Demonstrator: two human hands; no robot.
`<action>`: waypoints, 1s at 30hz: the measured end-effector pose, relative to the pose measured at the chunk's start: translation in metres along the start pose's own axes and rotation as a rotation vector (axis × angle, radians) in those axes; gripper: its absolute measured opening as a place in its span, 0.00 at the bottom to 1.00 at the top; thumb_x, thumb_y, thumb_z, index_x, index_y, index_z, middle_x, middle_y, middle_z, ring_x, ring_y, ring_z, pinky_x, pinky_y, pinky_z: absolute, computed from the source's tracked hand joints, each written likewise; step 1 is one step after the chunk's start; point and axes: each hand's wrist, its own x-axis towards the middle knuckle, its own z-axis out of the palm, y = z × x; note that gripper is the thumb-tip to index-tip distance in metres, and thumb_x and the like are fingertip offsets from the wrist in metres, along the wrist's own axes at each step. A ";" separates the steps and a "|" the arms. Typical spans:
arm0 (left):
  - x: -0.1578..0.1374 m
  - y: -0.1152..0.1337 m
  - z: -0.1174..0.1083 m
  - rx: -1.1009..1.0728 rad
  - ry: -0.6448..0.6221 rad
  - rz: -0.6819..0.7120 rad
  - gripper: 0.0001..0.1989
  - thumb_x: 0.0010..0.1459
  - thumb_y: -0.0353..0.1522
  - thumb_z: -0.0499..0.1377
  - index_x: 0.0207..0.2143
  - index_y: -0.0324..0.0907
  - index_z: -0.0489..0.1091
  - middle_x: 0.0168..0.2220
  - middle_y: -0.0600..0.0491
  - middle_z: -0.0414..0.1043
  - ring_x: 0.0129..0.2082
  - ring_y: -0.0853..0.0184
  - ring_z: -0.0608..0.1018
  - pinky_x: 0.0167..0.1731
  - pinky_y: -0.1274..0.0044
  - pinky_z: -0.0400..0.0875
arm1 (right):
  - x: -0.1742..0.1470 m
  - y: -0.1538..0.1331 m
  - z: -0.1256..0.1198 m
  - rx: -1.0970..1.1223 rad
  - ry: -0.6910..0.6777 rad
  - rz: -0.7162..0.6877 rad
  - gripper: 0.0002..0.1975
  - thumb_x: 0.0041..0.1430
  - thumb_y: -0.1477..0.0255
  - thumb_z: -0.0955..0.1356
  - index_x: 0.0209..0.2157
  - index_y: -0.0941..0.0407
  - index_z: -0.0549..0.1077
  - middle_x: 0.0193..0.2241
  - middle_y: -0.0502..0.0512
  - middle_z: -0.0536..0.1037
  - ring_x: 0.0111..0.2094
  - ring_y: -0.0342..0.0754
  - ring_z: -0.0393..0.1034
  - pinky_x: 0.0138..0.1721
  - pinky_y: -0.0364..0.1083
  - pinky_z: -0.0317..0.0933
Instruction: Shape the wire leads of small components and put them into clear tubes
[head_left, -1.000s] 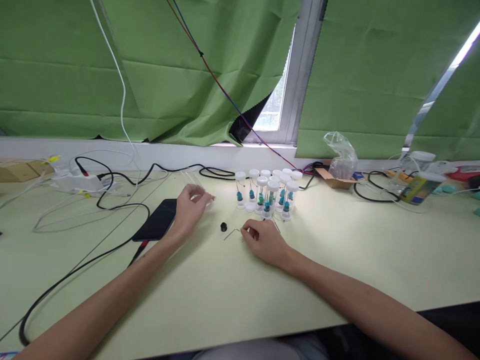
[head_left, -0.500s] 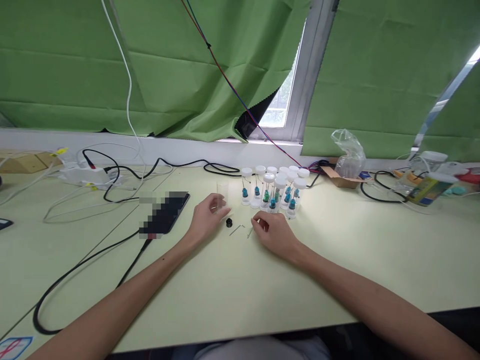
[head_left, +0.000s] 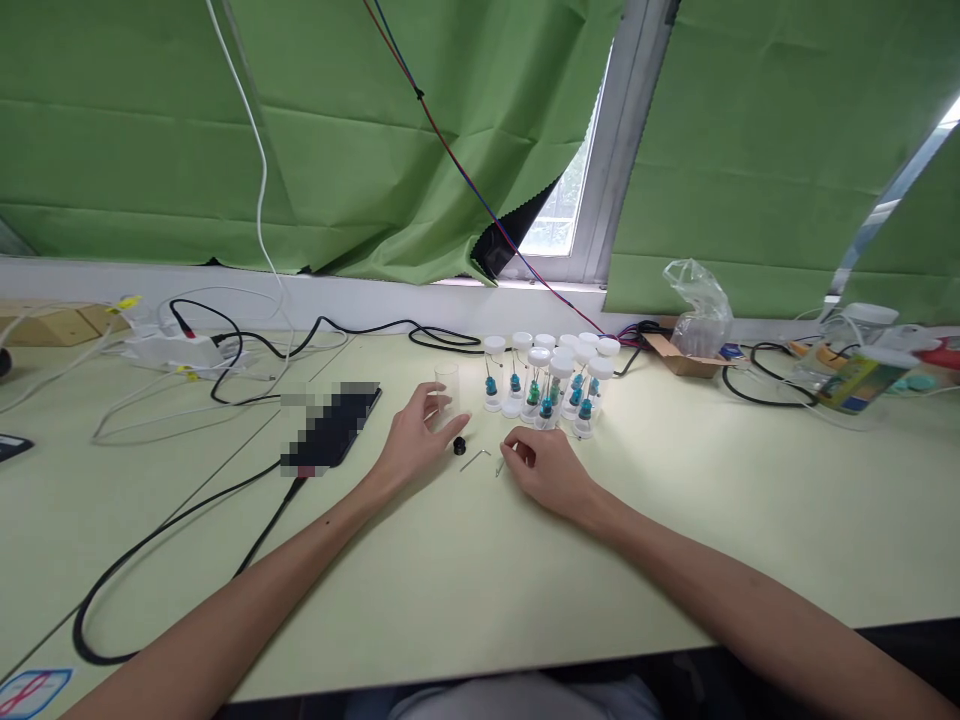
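Observation:
My left hand (head_left: 420,430) rests on the table beside a clear, lidless plastic tube (head_left: 447,390). Its fingers curve near the tube's side and the thumb is spread away; whether they touch it I cannot tell. In front of the thumb sits a small black knob-like part (head_left: 460,446). A thin L-shaped hex key (head_left: 475,460) lies between the hands. My right hand (head_left: 551,468) is closed, thumb and forefinger pinched at a small thin metal piece (head_left: 499,465), mostly hidden. Behind it stand several clear vials (head_left: 559,375) with white caps and blue or green parts inside.
A phone (head_left: 349,425) with a black cable lies at left. A white power strip (head_left: 176,350) and tangled cables run along the back. Farther right are a small cardboard box (head_left: 679,360) holding a plastic bag (head_left: 697,305), and a labelled jar (head_left: 862,380) on its side.
My left thumb and fingers have spread slightly wider beside the clear tube. The right hand stays nearly still; the whole view has shifted a little.

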 end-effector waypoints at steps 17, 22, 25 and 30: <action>-0.024 0.037 -0.008 0.646 -0.322 0.154 0.12 0.62 0.41 0.52 0.35 0.44 0.70 0.24 0.53 0.72 0.25 0.63 0.73 0.24 0.75 0.56 | -0.004 -0.004 -0.005 -0.118 -0.143 0.015 0.09 0.62 0.75 0.64 0.42 0.56 0.75 0.27 0.49 0.79 0.28 0.45 0.70 0.33 0.44 0.57; -0.027 0.037 -0.007 0.624 -0.395 0.165 0.11 0.63 0.39 0.51 0.36 0.44 0.68 0.26 0.52 0.73 0.26 0.62 0.73 0.24 0.74 0.57 | 0.000 -0.007 -0.011 -0.345 -0.103 0.098 0.12 0.66 0.72 0.62 0.48 0.56 0.72 0.29 0.52 0.80 0.32 0.48 0.73 0.32 0.45 0.54; -0.027 0.036 -0.007 0.609 -0.401 0.153 0.10 0.63 0.39 0.51 0.38 0.44 0.68 0.28 0.51 0.74 0.27 0.62 0.74 0.25 0.74 0.58 | 0.002 -0.006 -0.017 -0.477 -0.098 0.143 0.14 0.66 0.73 0.61 0.51 0.57 0.70 0.30 0.54 0.80 0.33 0.50 0.74 0.30 0.45 0.52; -0.026 0.030 -0.006 0.575 -0.384 0.180 0.10 0.62 0.36 0.50 0.37 0.44 0.69 0.30 0.49 0.74 0.28 0.60 0.74 0.25 0.73 0.59 | 0.004 -0.008 -0.023 -0.609 -0.132 0.199 0.14 0.65 0.74 0.60 0.50 0.57 0.71 0.28 0.56 0.79 0.32 0.53 0.74 0.28 0.46 0.48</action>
